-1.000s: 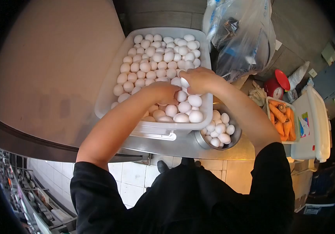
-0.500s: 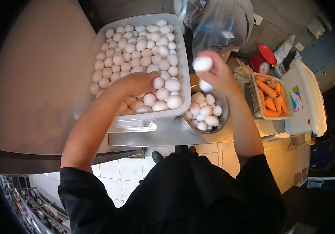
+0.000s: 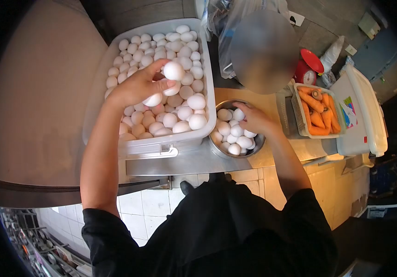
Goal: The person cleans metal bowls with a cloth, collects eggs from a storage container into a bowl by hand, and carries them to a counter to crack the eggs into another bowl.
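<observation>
A large clear plastic bin (image 3: 206, 74) full of white eggs stands on the counter. Above its eggs, my left hand (image 3: 143, 87) is closed around a few eggs (image 3: 173, 71), one held up at the fingertips and others lower by the palm. Right of the bin sits a round metal bowl (image 3: 214, 148) with several eggs in it. My right hand (image 3: 252, 119) reaches into the bowl's upper right side, its fingers bent over an egg (image 3: 238, 114); whether it grips that egg is hard to tell.
A basket of carrots (image 3: 318, 111), a red scale (image 3: 305, 75) and a white lidded container (image 3: 362, 115) stand to the right. Behind the bowl are plastic bags (image 3: 228, 41) and a blurred round patch. Shelving (image 3: 46, 240) shows at lower left.
My left hand has risen from among the eggs in the bin, now with eggs in it. My right hand carried eggs from the bin across to the bowl and lowered into it.
</observation>
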Demonstrator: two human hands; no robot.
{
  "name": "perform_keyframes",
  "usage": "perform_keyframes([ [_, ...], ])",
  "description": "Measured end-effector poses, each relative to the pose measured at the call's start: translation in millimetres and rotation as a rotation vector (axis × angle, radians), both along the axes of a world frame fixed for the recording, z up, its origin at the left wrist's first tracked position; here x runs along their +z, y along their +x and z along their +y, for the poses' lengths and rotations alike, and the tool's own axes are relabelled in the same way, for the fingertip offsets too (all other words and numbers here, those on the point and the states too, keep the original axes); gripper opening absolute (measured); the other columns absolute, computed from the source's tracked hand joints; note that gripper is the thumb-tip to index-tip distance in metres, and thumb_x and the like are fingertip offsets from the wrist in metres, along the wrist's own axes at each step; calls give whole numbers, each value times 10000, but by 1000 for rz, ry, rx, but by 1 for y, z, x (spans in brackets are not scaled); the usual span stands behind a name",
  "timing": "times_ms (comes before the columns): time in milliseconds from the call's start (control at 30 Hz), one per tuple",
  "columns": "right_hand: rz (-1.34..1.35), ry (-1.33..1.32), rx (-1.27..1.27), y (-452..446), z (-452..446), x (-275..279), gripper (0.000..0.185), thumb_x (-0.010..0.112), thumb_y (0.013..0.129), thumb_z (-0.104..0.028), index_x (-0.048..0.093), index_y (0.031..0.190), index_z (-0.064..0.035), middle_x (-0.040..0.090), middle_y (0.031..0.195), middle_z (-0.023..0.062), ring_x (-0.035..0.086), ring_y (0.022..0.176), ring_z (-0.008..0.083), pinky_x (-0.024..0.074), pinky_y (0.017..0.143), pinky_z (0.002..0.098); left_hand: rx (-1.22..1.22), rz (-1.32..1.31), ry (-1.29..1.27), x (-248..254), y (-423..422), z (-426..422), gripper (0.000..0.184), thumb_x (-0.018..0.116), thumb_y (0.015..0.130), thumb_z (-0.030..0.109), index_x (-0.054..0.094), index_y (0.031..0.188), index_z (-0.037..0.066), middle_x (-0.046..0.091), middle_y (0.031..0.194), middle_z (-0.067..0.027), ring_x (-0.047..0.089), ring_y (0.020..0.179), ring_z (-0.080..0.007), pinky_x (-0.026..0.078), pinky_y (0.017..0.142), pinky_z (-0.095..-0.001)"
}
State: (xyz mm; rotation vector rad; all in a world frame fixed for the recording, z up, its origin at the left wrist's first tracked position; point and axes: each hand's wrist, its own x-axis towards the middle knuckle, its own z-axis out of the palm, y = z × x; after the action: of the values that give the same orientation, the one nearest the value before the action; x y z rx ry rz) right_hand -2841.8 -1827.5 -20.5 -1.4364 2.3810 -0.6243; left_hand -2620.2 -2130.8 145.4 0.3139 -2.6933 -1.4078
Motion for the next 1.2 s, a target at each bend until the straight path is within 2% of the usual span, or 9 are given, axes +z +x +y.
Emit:
perform_keyframes([
  [233,-240,-321,-122,4,4,3,485,617,846,-47,546,1325,-67,617,1220,149,638,1035,234,495,946,362,-94,170,520,46,26,98,617,700,929,291,400,1426,83,626,1103,-139,662,817,-171,576,607,-281],
  [300,-461,-621,-197,-11,5,-26,415,564,877,1,565,1288,-48,659,1177,131,658,988,215,529,880,331,-241,154,618,47,24,135,550,685,941,227,415,1397,82,619,1160,-107,647,960,-164,578,721,-292],
  [400,-701,-793,-207,-20,13,-36,314,505,924,-22,570,1231,-22,659,1083,110,633,903,167,523,792,281,-261,141,562,6,7,183,583,683,940,172,368,1420,68,609,1148,-105,648,842,-146,558,683,-279],
  [467,-669,-889,-200,-9,21,-26,290,492,940,-31,573,1218,-32,663,1029,99,629,875,156,517,762,269,-189,171,491,-42,-9,201,621,688,941,228,359,1438,52,620,1147,-118,627,1043,-183,513,882,-311],
  [600,-756,-944,-342,-12,25,-24,238,527,960,-43,583,1192,-40,662,995,75,626,866,129,507,732,252,-19,147,162,-114,-36,202,613,675,936,315,382,1437,115,626,1157,-184,650,1055,-281,517,894,-354],
  [767,-532,-932,-201,14,2,61,201,531,959,-27,605,1145,-14,650,987,63,622,842,143,507,756,261,189,5,-388,-137,-51,204,503,660,901,327,470,1357,231,625,1092,-215,673,846,-409,555,699,-475],
  [1000,192,-562,495,55,-108,150,283,657,832,-90,649,1114,-71,661,991,112,661,942,267,522,814,360,202,258,-523,-178,-47,206,450,685,874,325,542,1286,215,568,1133,-132,678,757,-348,562,613,-445],
  [1067,313,93,542,68,-138,156,366,691,779,-149,649,1140,-107,672,1039,125,654,953,314,518,830,432,189,218,-490,-173,-43,205,469,692,870,342,538,1289,198,559,1144,-144,669,861,-344,571,651,-445],
  [1200,487,614,555,80,-176,144,438,694,751,-185,628,1181,-132,684,1070,125,653,1004,298,512,837,424,171,309,-420,-171,-32,203,536,723,844,347,522,1290,129,548,1174,-193,610,1027,-354,565,719,-437],
])
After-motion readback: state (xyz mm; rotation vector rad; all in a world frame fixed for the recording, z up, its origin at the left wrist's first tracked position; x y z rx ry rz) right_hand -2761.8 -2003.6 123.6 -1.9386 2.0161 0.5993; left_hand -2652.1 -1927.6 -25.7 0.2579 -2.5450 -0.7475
